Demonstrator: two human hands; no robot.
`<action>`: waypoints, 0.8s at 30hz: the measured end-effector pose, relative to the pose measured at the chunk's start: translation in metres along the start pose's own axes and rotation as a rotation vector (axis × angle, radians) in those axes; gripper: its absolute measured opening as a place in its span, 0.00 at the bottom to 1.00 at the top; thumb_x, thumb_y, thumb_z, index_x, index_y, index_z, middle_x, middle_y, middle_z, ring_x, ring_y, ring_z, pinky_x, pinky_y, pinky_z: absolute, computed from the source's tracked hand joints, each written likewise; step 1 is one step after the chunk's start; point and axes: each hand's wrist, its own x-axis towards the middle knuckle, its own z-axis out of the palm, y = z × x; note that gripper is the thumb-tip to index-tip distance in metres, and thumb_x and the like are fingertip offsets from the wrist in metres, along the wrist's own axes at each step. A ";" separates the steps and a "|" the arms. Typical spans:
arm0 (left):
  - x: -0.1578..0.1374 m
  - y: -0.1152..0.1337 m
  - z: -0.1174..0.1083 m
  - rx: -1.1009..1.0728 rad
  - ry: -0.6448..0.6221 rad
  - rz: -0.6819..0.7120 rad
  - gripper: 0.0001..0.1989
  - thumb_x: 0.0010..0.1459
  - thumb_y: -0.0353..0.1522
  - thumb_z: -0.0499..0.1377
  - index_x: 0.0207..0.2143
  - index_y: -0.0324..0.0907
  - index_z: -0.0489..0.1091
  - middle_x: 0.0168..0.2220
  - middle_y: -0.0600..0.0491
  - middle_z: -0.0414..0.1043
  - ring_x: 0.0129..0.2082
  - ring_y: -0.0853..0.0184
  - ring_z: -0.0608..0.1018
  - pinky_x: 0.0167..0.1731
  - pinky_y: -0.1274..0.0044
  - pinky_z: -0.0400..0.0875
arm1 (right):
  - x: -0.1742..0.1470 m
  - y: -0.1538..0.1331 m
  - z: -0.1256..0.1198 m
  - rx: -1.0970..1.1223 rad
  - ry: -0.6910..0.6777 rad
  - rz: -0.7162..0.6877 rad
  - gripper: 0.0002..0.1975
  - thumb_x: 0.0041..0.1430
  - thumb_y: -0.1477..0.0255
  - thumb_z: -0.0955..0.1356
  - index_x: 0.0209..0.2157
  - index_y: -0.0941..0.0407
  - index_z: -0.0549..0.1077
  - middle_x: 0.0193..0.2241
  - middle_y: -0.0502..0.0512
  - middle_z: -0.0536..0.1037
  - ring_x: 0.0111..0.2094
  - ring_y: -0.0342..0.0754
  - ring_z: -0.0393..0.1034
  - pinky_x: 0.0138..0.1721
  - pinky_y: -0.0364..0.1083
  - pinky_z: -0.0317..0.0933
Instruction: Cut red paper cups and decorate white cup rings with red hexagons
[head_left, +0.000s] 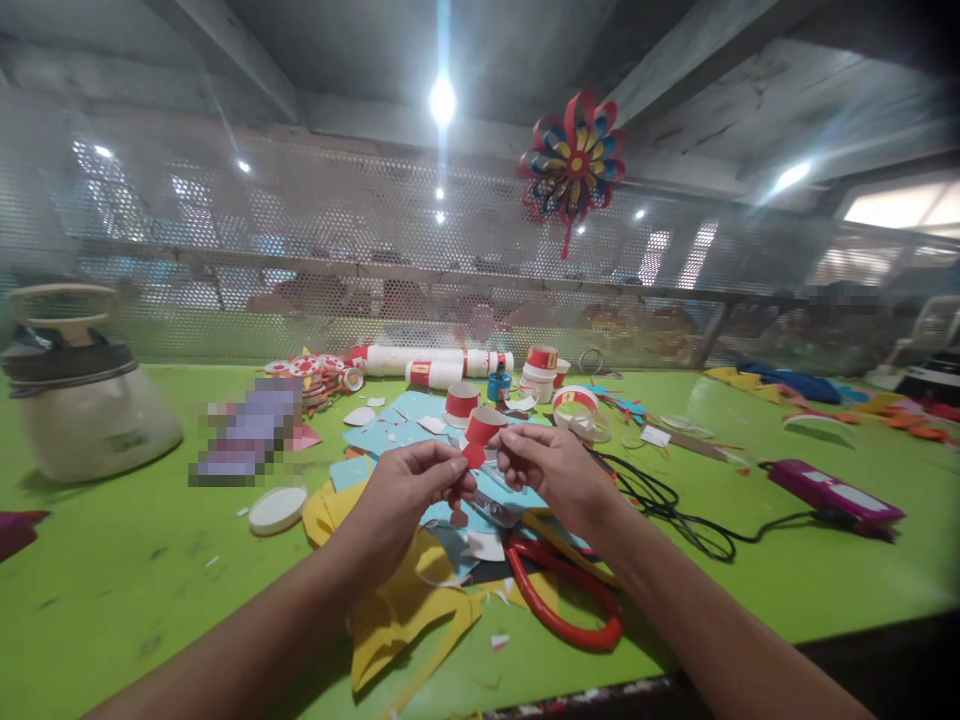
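Note:
My left hand (pixel 424 478) pinches a small red paper piece (pixel 474 457) between thumb and forefinger above the middle of the table. Close by on the right, my right hand (pixel 551 465) has its fingertips pressed together; what they hold, if anything, is too small to make out. Just behind the fingertips stands a red and white paper cup (pixel 484 424), with another paper cup (pixel 460 402) behind it. Below the hands lie light blue paper (pixel 448 540), crumpled yellow paper (pixel 405 610) and red-handled scissors (pixel 566 610), partly covered by my right arm.
Stacked paper cups (pixel 427 360) lie along the back. A white kettle-shaped container (pixel 90 410) stands at left, near a blurred purple object (pixel 251 425) and a round white lid (pixel 278 510). At right are a black cable (pixel 675 500) and a purple device (pixel 832 495). A paper flower (pixel 576 163) hangs above.

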 end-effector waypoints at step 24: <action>-0.001 -0.001 -0.001 0.065 -0.001 0.097 0.09 0.53 0.35 0.62 0.27 0.37 0.74 0.25 0.51 0.72 0.26 0.68 0.71 0.26 0.77 0.69 | -0.008 -0.009 0.010 -0.138 -0.096 -0.046 0.13 0.48 0.63 0.73 0.24 0.59 0.73 0.17 0.47 0.68 0.19 0.40 0.58 0.23 0.43 0.51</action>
